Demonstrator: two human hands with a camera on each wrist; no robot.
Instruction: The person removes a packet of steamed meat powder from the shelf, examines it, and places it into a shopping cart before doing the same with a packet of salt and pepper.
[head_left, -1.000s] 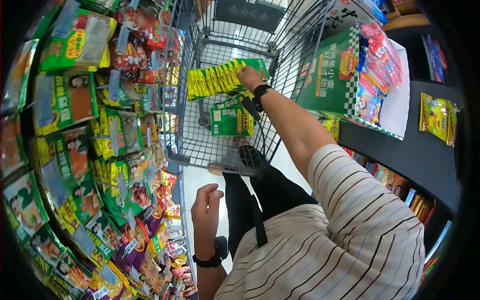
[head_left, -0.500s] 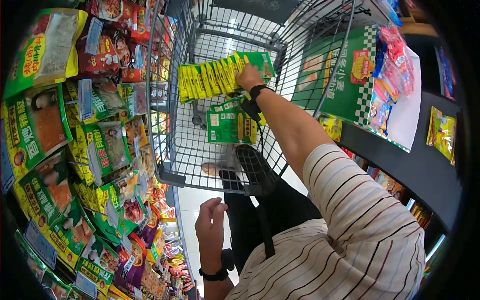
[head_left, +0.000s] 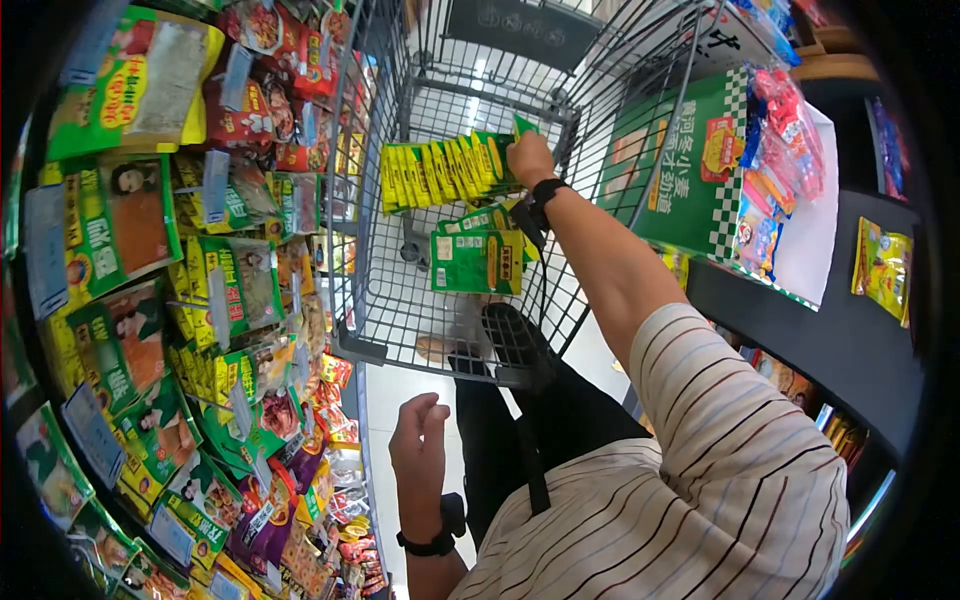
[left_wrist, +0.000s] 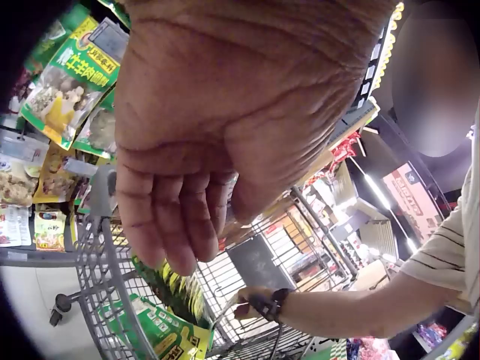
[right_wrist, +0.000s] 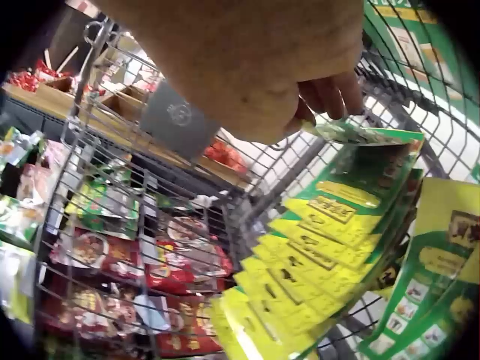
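Observation:
In the head view a fanned row of yellow-and-green packets (head_left: 435, 172) lies in the wire cart. At the row's right end, my right hand (head_left: 530, 160) pinches the edge of a green packet; the right wrist view shows curled fingers (right_wrist: 330, 96) at the top edge of the stack (right_wrist: 315, 247). Two or so green packets (head_left: 465, 262) lie apart from the row, nearer the cart's handle end. My left hand (head_left: 418, 450) hangs outside the cart, its fingers loosely bent and holding nothing; its palm (left_wrist: 232, 112) fills the left wrist view.
The cart's wire side (head_left: 350, 200) stands beside a rack of hanging snack packets (head_left: 120, 220) on the left. To the right are a green carton (head_left: 680, 150) of bagged goods and a dark shelf (head_left: 790, 310) with a yellow packet (head_left: 882, 270). Legs stand behind the cart.
My right hand has moved a little to the right along the row, and a green packet edge now stands raised at its fingers. The left hand keeps its loose pose. The view has shifted slightly.

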